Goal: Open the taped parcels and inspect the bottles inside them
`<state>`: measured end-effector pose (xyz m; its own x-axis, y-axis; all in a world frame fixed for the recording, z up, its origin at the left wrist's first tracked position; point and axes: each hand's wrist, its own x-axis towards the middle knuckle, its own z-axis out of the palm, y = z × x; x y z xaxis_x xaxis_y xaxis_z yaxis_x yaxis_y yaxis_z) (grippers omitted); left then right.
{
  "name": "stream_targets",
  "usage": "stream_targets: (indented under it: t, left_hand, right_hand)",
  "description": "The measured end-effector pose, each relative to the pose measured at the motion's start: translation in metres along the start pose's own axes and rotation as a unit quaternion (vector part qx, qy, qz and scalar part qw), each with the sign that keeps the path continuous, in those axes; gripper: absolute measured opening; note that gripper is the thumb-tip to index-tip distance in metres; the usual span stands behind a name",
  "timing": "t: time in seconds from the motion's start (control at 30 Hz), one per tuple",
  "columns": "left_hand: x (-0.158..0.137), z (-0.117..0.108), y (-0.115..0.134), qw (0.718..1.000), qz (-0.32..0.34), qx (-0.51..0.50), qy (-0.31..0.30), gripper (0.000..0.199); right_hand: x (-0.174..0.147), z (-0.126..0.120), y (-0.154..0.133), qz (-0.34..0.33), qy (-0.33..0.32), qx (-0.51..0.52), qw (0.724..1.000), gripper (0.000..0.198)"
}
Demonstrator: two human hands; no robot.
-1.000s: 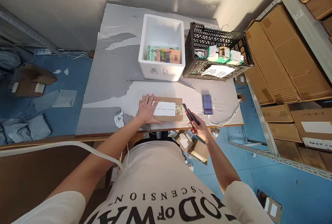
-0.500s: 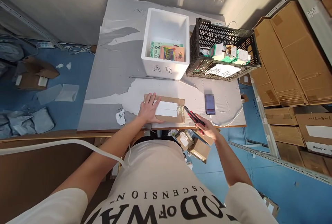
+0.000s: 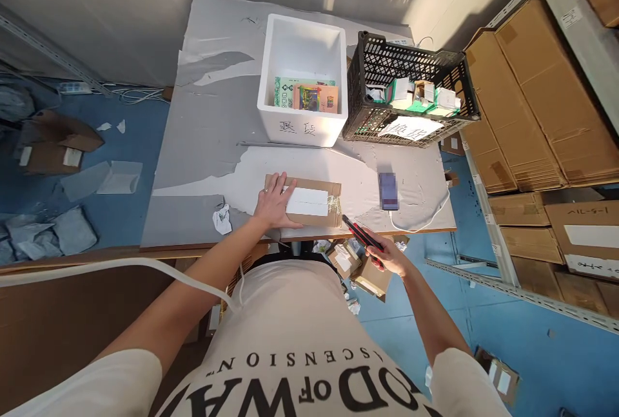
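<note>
A small cardboard box (image 3: 312, 220) with a white label lies at the table's near edge. Clear tape covers its right end. My left hand (image 3: 275, 203) rests on the box's left part, fingers spread across the top and thumb along the near side. Closed round a red and black utility knife (image 3: 358, 232), my right hand (image 3: 389, 254) is just beyond the table's front edge. The knife's tip points up and left, close to the box's lower right corner but apparently apart from it.
A white foam box (image 3: 302, 127) holding flat packages stands behind, beside a black plastic crate (image 3: 411, 107) of small boxes. A phone (image 3: 388, 191) on a white cable lies right. Crumpled paper (image 3: 222, 219) is left. Shelving with cartons (image 3: 522, 101) borders the right side.
My right hand has drawn the knife down towards me, away from the box's taped end. My left hand stays on the box. The whole view has shifted slightly.
</note>
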<state>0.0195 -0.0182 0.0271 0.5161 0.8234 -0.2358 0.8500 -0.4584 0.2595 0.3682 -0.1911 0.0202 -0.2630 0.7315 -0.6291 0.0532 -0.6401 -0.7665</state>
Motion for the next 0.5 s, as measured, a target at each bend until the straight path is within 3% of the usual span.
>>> stream_targets:
  t: [0.2, 0.27, 0.37, 0.43, 0.5]
  left_hand:
    - [0.001, 0.000, 0.000, 1.000, 0.002, -0.005, 0.003, 0.128]
    - [0.000, 0.000, 0.000, 1.000, 0.008, -0.018, 0.005, 0.130]
    - [-0.001, 0.001, -0.006, 0.997, 0.021, -0.075, 0.014, 0.129]
    - [0.000, 0.004, -0.015, 0.987, 0.027, -0.154, 0.039, 0.115]
    - [0.004, 0.010, -0.030, 0.963, 0.005, -0.254, 0.094, 0.089]
  right_hand:
    - [-0.012, -0.002, 0.012, -0.015, 0.006, 0.004, 1.000, 0.077]
    - [-0.013, -0.001, 0.017, -0.045, 0.056, 0.025, 0.997, 0.078]
    - [-0.002, 0.011, 0.022, -0.102, 0.183, 0.089, 0.974, 0.074]
    - [0.013, 0.027, 0.021, -0.118, 0.249, 0.120, 0.954, 0.060]
    - [0.032, 0.047, 0.020, -0.101, 0.263, 0.120, 0.952, 0.047]
